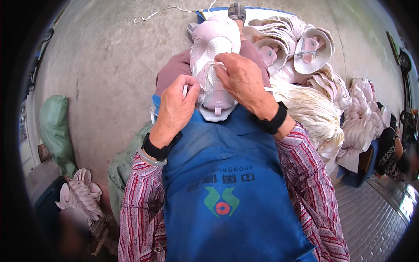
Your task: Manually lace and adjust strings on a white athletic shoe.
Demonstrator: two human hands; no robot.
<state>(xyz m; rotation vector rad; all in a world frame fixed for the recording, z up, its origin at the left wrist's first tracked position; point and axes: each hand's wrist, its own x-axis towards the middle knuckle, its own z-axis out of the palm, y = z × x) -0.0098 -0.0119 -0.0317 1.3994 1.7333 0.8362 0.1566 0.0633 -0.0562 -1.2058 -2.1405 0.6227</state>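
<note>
A pale pink and white shoe upper [218,48] lies across my lap, its tongue and pull tab toward me. A thin white shoelace [209,81] loops over its middle by the eyelets. My right hand [244,81] is closed, with thumb and forefinger pinching the lace at the upper's right side. My left hand [178,102] is closed too, beside the upper's left edge, with a white lace end showing between thumb and forefinger. The curled fingers partly hide the eyelets. A blue apron [218,148] covers my front and thighs.
To my right lie stacked shoe uppers [312,54] and a thick bundle of white laces [310,113]. More pink uppers [360,113] are heaped farther right, near another person [393,153]. At left stand a green sack [56,131] and more uppers [80,196]. A loose lace [170,8] lies ahead.
</note>
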